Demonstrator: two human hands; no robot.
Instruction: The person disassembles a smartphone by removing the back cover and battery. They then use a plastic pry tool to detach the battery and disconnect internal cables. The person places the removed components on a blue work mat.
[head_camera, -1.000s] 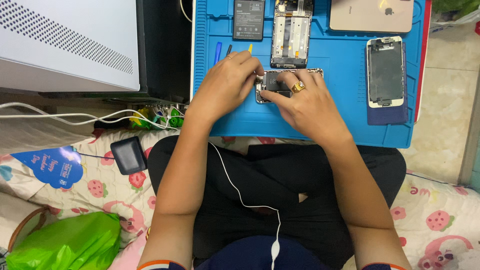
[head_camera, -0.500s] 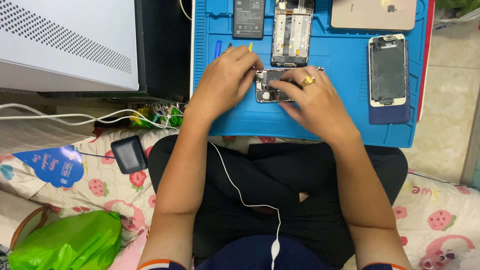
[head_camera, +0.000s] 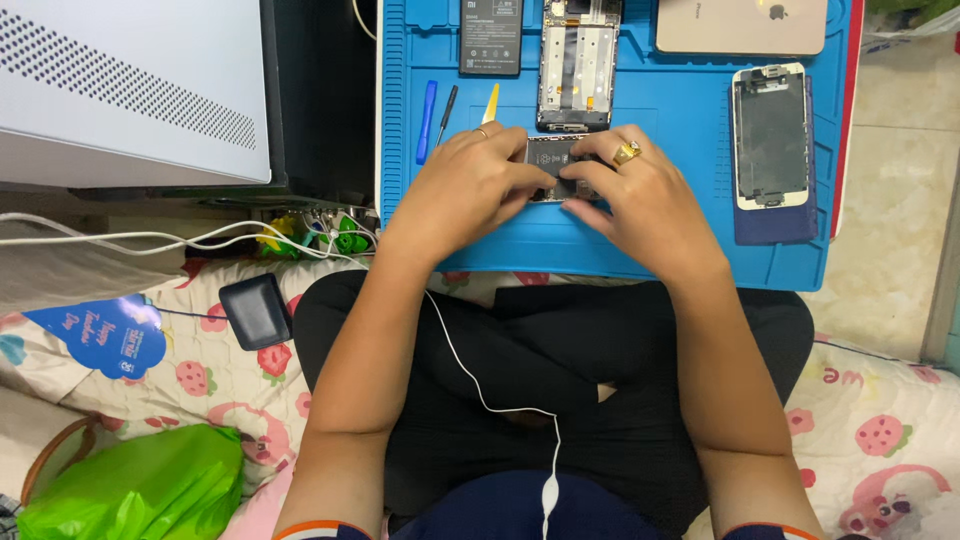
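Here both hands, left (head_camera: 470, 185) and right (head_camera: 640, 195), pinch a small phone part (head_camera: 553, 160) between closed fingers, steadying it on the blue mat (head_camera: 660, 120) beneath.

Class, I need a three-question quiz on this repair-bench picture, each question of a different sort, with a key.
1. True or false: both hands, left hand and right hand, touch the small dark phone part on the blue rubber work mat.
2. Which hand wears the gold ring?
3. The flat black battery lies: A) at the mat's far edge, B) on the strawberry-print cloth.

Key: 1 true; 2 right; 3 A.
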